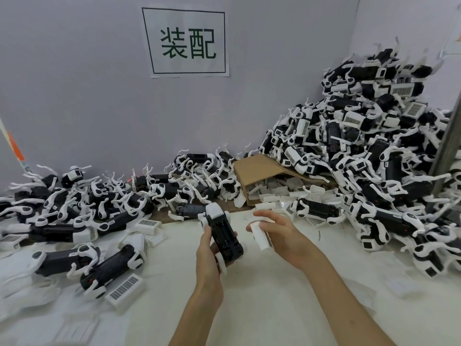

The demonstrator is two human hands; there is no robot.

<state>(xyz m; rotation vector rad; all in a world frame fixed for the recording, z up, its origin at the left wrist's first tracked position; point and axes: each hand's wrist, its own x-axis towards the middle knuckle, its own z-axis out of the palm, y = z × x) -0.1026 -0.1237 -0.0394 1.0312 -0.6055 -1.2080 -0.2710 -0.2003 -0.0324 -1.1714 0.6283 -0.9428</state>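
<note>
Toy body: a black plastic toy robot-dog body with white end pieces (225, 236) is held above the near middle of the table, tilted, with its white end pointing away and an open black recess facing up.
Left hand: the left hand (209, 249) grips the toy body from the left and underneath, fingers curled round its sides.
Cover piece: a small white rectangular plastic cover (260, 235) sits just right of the toy body, not touching it.
Right hand: the right hand (283, 236) pinches the cover between thumb and fingers, with the upper fingers stretched out above it.
Hands: close together but apart, each clamped on its own part.
Table: a white table top (262, 303) lies beneath both forearms.
Loose covers: white slotted covers (124, 287) lie at the near left.
Left heap: a low heap of black-and-white toy dogs (87, 206).
Box: a brown cardboard box on its side (259, 168), with white covers spilling from it.
Right heap: a tall heap of toy dogs (361, 146) against the corner.
Sign: a white paper sign with dark characters (187, 42) on the grey wall.
</note>
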